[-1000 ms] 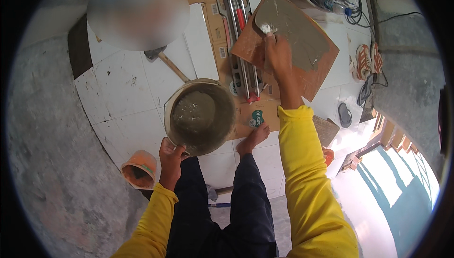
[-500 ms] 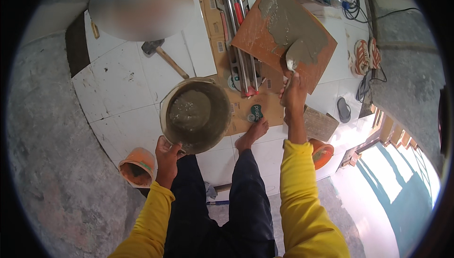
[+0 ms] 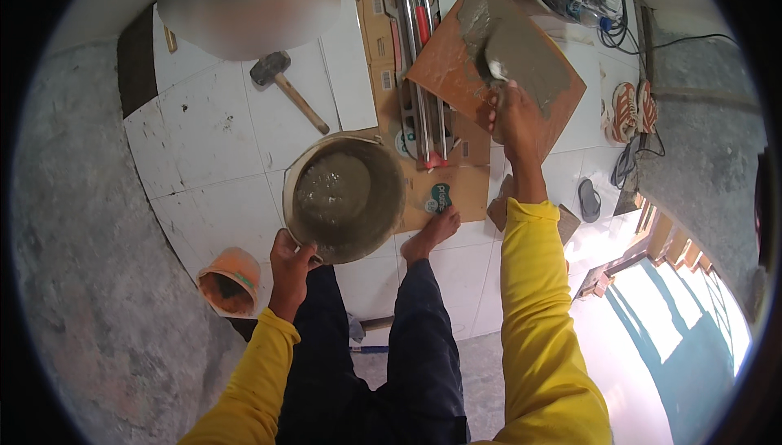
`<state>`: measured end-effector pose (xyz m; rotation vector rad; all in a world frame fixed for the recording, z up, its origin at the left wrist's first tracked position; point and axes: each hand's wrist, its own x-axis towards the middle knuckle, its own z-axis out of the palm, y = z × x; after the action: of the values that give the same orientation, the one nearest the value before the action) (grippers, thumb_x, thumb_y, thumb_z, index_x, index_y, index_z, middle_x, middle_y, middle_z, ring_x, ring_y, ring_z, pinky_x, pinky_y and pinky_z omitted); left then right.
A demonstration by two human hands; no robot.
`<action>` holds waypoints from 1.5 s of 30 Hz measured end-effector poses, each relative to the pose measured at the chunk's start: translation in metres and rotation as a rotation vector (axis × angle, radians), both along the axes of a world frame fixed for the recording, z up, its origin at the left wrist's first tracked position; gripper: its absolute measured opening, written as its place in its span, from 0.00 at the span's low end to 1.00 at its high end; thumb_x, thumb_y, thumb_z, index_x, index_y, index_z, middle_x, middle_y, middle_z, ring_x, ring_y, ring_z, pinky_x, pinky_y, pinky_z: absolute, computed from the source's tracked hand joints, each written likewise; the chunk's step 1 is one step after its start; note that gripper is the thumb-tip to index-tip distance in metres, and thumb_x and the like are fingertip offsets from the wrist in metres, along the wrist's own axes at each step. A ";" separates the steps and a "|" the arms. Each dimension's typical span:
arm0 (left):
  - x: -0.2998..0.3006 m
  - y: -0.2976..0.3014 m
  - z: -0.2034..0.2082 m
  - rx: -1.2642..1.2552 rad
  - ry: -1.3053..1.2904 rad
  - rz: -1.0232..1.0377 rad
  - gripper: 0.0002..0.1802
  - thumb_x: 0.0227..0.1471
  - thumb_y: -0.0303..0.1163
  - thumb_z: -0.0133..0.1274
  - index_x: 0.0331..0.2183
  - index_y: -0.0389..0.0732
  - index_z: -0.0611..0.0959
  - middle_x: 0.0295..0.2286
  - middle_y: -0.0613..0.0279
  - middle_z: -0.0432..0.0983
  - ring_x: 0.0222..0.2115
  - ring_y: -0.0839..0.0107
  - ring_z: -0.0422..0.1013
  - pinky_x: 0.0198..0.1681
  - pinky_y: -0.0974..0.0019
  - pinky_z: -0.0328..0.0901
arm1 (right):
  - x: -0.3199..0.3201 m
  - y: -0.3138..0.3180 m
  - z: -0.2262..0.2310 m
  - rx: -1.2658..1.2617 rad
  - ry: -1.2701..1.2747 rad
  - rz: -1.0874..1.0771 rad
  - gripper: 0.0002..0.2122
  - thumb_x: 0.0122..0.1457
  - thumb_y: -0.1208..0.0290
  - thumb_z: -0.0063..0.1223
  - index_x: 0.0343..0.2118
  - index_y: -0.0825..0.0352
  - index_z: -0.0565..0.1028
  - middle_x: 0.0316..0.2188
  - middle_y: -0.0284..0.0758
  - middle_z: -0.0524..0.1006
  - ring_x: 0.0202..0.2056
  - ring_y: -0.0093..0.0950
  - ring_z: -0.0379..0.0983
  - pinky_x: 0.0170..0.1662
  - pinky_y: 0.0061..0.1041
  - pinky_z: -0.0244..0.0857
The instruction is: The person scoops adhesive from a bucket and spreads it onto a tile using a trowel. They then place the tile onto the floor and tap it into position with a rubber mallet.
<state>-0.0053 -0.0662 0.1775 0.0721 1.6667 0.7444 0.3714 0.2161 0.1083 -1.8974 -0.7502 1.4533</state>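
Note:
My left hand [image 3: 291, 270] grips the near rim of a grey bucket [image 3: 383, 217], tilted so that the wet mortar [image 3: 330, 188] inside shows. In my right hand [image 3: 515, 115] is the handle of a trowel [image 3: 496, 68]. Its blade lies against grey mortar [image 3: 538, 58] spread over a brown-orange tile [image 3: 444, 74]. The blade is partly lost in the mortar, which has the same colour. Bare tile shows along the left and lower edges.
A mallet [image 3: 271, 68] with a wooden handle lies beyond the bucket. Metal rails of a tile cutter [image 3: 422, 94] stand left of the tile on cardboard [image 3: 460, 200]. An orange bucket [image 3: 230, 278] sits at left; sandals [image 3: 590, 199] and shoes [image 3: 626, 111] are at right.
My right hand and the trowel have moved farther away and up the tile, spreading mortar toward its left part. The left hand still holds the bucket, which has shifted slightly right in view.

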 end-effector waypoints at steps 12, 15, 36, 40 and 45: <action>-0.009 -0.006 0.001 0.001 0.028 0.028 0.13 0.58 0.20 0.57 0.44 0.39 0.74 0.42 0.60 0.78 0.39 0.70 0.80 0.39 0.62 0.82 | -0.050 -0.045 0.012 -0.036 -0.294 0.365 0.20 0.75 0.56 0.43 0.48 0.71 0.79 0.18 0.39 0.75 0.19 0.32 0.76 0.26 0.36 0.69; -0.009 -0.004 0.000 -0.001 0.017 0.019 0.13 0.58 0.20 0.57 0.44 0.39 0.74 0.42 0.60 0.77 0.39 0.70 0.80 0.39 0.61 0.82 | -0.043 -0.069 -0.007 0.071 -0.417 0.462 0.20 0.75 0.56 0.43 0.51 0.70 0.78 0.21 0.42 0.78 0.26 0.41 0.79 0.36 0.42 0.71; -0.012 -0.012 -0.007 0.002 0.020 0.018 0.14 0.58 0.21 0.58 0.45 0.39 0.74 0.42 0.60 0.78 0.38 0.72 0.80 0.38 0.64 0.81 | 0.001 0.008 -0.002 0.081 -0.478 0.504 0.24 0.75 0.51 0.42 0.49 0.71 0.79 0.21 0.40 0.77 0.20 0.30 0.77 0.26 0.34 0.71; -0.015 -0.013 -0.005 -0.005 0.016 0.055 0.15 0.57 0.22 0.58 0.46 0.39 0.74 0.43 0.60 0.78 0.38 0.71 0.80 0.38 0.65 0.81 | -0.038 -0.049 0.027 -0.106 -0.401 0.517 0.23 0.76 0.53 0.43 0.52 0.71 0.77 0.25 0.46 0.80 0.26 0.40 0.80 0.34 0.40 0.73; -0.007 0.000 -0.008 -0.011 -0.001 0.007 0.14 0.57 0.23 0.59 0.45 0.39 0.74 0.42 0.60 0.78 0.38 0.72 0.80 0.39 0.65 0.80 | -0.028 -0.127 -0.015 0.039 -0.467 0.491 0.20 0.76 0.57 0.42 0.55 0.70 0.76 0.38 0.56 0.81 0.43 0.57 0.79 0.49 0.49 0.70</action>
<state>-0.0119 -0.0658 0.1696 0.0585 1.6703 0.7401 0.3434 0.0886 0.0937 -2.1444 -1.5378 1.2481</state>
